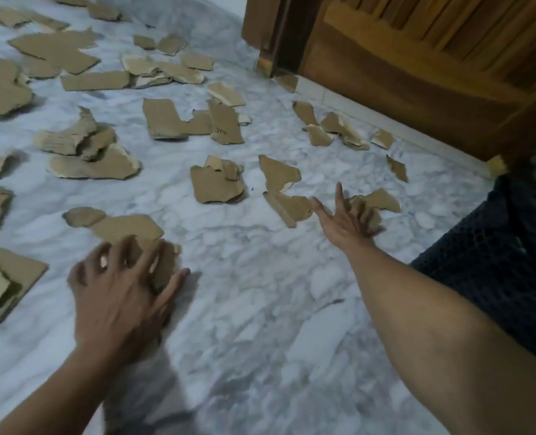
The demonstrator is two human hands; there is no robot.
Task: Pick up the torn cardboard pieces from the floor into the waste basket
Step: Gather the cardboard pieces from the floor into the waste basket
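Several torn brown cardboard pieces lie scattered over the white marble floor (254,296). My left hand (119,293) reaches down with spread fingers onto a large flat piece (125,226) at the lower left; the fingers curl slightly over its near edge. My right hand (346,219) stretches forward, with the index finger and thumb extended and the other fingers curling on a small torn piece (381,200). Another piece (291,207) lies just left of its thumb. The dark mesh waste basket (511,262) stands at the right edge, beside my right forearm.
A wooden door (433,58) and its frame close off the upper right, with small scraps (338,127) along the threshold. Bigger pieces (56,51) cover the far left floor. A stack of pieces (0,284) lies at the left edge.
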